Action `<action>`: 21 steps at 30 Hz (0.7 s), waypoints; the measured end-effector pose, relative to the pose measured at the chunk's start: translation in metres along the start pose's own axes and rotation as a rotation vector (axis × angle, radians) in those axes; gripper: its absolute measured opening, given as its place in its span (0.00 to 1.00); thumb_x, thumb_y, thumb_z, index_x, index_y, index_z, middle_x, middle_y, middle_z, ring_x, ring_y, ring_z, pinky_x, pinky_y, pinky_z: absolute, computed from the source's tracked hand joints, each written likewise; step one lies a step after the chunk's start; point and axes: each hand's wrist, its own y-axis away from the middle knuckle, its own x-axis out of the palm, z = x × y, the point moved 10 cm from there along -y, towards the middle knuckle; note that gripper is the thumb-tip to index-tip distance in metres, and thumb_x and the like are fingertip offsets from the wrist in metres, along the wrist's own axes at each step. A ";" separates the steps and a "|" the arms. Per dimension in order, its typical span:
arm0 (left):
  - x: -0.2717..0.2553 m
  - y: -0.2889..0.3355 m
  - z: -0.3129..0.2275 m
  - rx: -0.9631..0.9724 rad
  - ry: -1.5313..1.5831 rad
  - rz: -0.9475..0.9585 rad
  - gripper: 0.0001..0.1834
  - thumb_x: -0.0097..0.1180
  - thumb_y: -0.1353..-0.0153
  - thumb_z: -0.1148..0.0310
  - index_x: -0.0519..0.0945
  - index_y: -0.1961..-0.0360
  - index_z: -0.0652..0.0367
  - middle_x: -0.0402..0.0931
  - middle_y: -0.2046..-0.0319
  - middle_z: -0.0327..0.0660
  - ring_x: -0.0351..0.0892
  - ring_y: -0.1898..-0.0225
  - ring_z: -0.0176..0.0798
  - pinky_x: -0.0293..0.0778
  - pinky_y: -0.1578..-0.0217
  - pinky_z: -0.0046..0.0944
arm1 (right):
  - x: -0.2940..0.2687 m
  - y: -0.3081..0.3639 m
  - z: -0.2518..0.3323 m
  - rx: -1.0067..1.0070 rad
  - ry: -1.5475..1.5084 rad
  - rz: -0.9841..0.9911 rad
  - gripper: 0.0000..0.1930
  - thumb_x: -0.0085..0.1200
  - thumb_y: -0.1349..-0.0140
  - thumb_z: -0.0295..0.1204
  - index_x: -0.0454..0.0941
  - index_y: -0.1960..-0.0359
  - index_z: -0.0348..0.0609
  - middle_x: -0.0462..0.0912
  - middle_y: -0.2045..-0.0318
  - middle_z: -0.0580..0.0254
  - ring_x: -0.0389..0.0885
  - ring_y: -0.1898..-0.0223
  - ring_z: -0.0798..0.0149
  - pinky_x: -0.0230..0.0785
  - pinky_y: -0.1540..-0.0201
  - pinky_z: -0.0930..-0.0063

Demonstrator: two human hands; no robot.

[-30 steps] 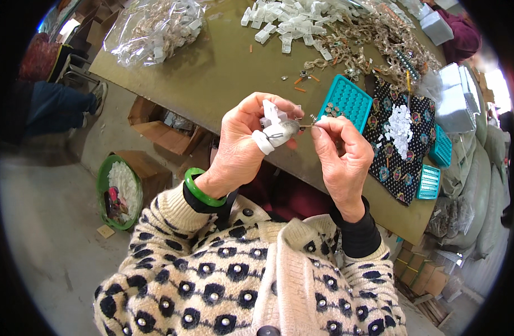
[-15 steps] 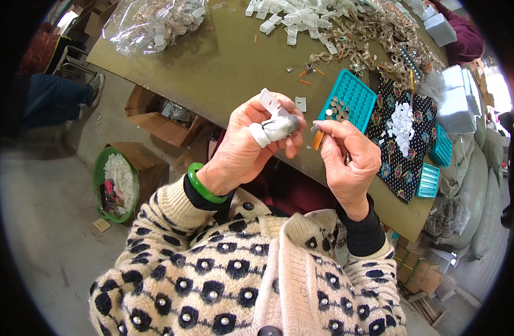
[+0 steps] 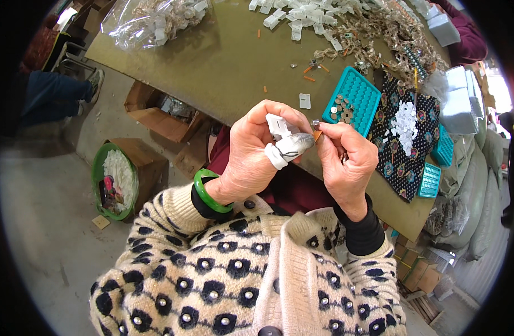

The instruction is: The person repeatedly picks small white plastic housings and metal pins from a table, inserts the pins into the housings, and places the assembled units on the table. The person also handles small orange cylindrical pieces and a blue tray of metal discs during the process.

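**Hands have come together, tiny metal bit now right at the white clip**

Compared with a second ago, both hands sit a bit lower and closer in, and the right hand has brought its pinch right up against the left thumb. So the fiddly joining bit looks to be happening right now, held in the air over the near table edge.

The left hand is closed around a small white plastic clip, with a taped, grey-capped thumb pressing against it. The right hand is pinched shut on a small metal piece with something orange under it. I can't tell exactly what that is, it's too small.

Containers:
- teal compartment tray on the table, a handful of small brownish metal parts clustered in its lower cells, the rest look empty
- clear plastic bag at the far left, stuffed with white and tan pieces
- green basket on the floor, holding white scraps plus something red
- open cardboard box under the table edge, contents unclear
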 end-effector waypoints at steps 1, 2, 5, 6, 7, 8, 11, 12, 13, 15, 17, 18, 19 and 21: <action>0.001 0.000 -0.001 -0.012 -0.003 0.018 0.14 0.65 0.43 0.74 0.73 0.59 0.60 0.75 0.67 0.47 0.75 0.69 0.34 0.75 0.75 0.31 | 0.000 0.000 0.001 -0.013 0.014 0.027 0.05 0.59 0.45 0.15 0.80 0.67 0.33 0.80 0.77 0.65 0.71 0.80 0.76 0.61 0.79 0.81; 0.001 -0.001 0.004 -0.082 0.063 0.037 0.14 0.65 0.42 0.71 0.72 0.59 0.59 0.74 0.67 0.46 0.75 0.69 0.35 0.74 0.74 0.32 | 0.000 0.000 0.002 -0.037 0.026 0.054 0.05 0.59 0.46 0.15 0.80 0.67 0.32 0.79 0.77 0.65 0.70 0.80 0.76 0.60 0.79 0.81; -0.001 -0.001 0.021 -0.296 0.257 0.062 0.17 0.64 0.40 0.61 0.72 0.58 0.58 0.73 0.66 0.42 0.75 0.68 0.35 0.73 0.72 0.33 | 0.000 0.002 -0.006 0.042 -0.202 0.091 0.03 0.58 0.46 0.15 0.80 0.68 0.31 0.77 0.78 0.65 0.70 0.79 0.76 0.60 0.78 0.82; -0.001 0.001 0.028 -0.371 0.322 0.048 0.18 0.64 0.40 0.58 0.72 0.58 0.57 0.73 0.65 0.41 0.75 0.67 0.36 0.73 0.72 0.33 | 0.000 0.004 -0.013 0.119 -0.239 0.100 0.03 0.57 0.45 0.15 0.80 0.69 0.31 0.77 0.78 0.67 0.70 0.78 0.76 0.60 0.76 0.83; -0.002 0.004 0.035 -0.445 0.387 0.034 0.20 0.63 0.40 0.54 0.72 0.57 0.57 0.73 0.65 0.40 0.75 0.67 0.36 0.73 0.71 0.33 | 0.002 0.005 -0.019 0.175 -0.328 0.101 0.03 0.57 0.45 0.16 0.80 0.69 0.32 0.77 0.78 0.67 0.70 0.78 0.76 0.60 0.75 0.83; 0.002 0.004 0.037 -0.466 0.436 0.071 0.23 0.62 0.40 0.49 0.72 0.56 0.55 0.72 0.63 0.38 0.75 0.65 0.36 0.73 0.69 0.33 | 0.002 0.006 -0.025 0.241 -0.410 0.091 0.03 0.56 0.46 0.16 0.80 0.70 0.32 0.77 0.78 0.67 0.70 0.77 0.76 0.61 0.74 0.83; 0.003 0.007 0.044 -0.514 0.501 0.070 0.23 0.62 0.40 0.49 0.72 0.55 0.55 0.72 0.63 0.38 0.75 0.65 0.37 0.73 0.69 0.34 | 0.015 0.016 -0.049 0.539 -0.755 0.102 0.02 0.54 0.47 0.18 0.79 0.72 0.33 0.77 0.77 0.68 0.70 0.76 0.76 0.61 0.70 0.84; 0.002 0.007 0.045 -0.511 0.490 0.068 0.23 0.62 0.40 0.49 0.73 0.55 0.55 0.72 0.63 0.38 0.75 0.65 0.37 0.74 0.68 0.34 | 0.021 0.018 -0.051 0.595 -0.831 0.131 0.02 0.54 0.48 0.18 0.79 0.72 0.33 0.77 0.76 0.68 0.70 0.76 0.76 0.61 0.70 0.84; 0.000 0.007 0.045 -0.507 0.480 0.065 0.23 0.62 0.40 0.49 0.73 0.55 0.55 0.73 0.63 0.38 0.76 0.64 0.37 0.74 0.68 0.34 | 0.024 0.020 -0.052 0.638 -0.912 0.136 0.02 0.54 0.48 0.18 0.78 0.73 0.33 0.77 0.76 0.68 0.70 0.76 0.76 0.61 0.70 0.84; -0.003 0.004 0.043 -0.481 0.437 0.061 0.23 0.63 0.40 0.50 0.73 0.55 0.56 0.73 0.63 0.39 0.77 0.65 0.37 0.76 0.67 0.35 | 0.014 0.011 -0.041 0.442 -0.580 0.150 0.04 0.56 0.47 0.17 0.78 0.69 0.34 0.79 0.73 0.65 0.74 0.72 0.73 0.67 0.67 0.81; -0.006 0.002 0.039 -0.437 0.382 0.053 0.21 0.63 0.40 0.53 0.73 0.56 0.56 0.73 0.63 0.40 0.78 0.66 0.37 0.77 0.67 0.35 | -0.001 0.006 -0.015 0.137 -0.224 0.049 0.06 0.57 0.47 0.17 0.77 0.67 0.35 0.79 0.72 0.63 0.76 0.71 0.71 0.70 0.65 0.79; -0.005 0.001 0.038 -0.421 0.337 0.068 0.20 0.63 0.40 0.55 0.73 0.55 0.56 0.74 0.63 0.40 0.79 0.66 0.37 0.78 0.68 0.35 | 0.001 0.008 -0.011 0.117 -0.212 0.073 0.08 0.58 0.47 0.15 0.77 0.65 0.36 0.79 0.69 0.60 0.78 0.68 0.67 0.72 0.62 0.75; -0.004 0.001 0.036 -0.405 0.303 0.079 0.19 0.63 0.39 0.57 0.73 0.55 0.57 0.75 0.62 0.41 0.79 0.67 0.36 0.78 0.68 0.34 | 0.002 0.006 0.003 -0.051 -0.084 0.070 0.09 0.58 0.47 0.14 0.78 0.64 0.36 0.79 0.69 0.58 0.79 0.68 0.63 0.72 0.63 0.74; -0.005 0.000 0.035 -0.404 0.264 0.072 0.18 0.64 0.39 0.61 0.74 0.54 0.58 0.76 0.61 0.42 0.80 0.69 0.36 0.78 0.69 0.34 | 0.002 0.008 0.015 -0.195 0.015 0.038 0.09 0.58 0.46 0.14 0.78 0.63 0.36 0.79 0.69 0.56 0.79 0.67 0.60 0.72 0.63 0.74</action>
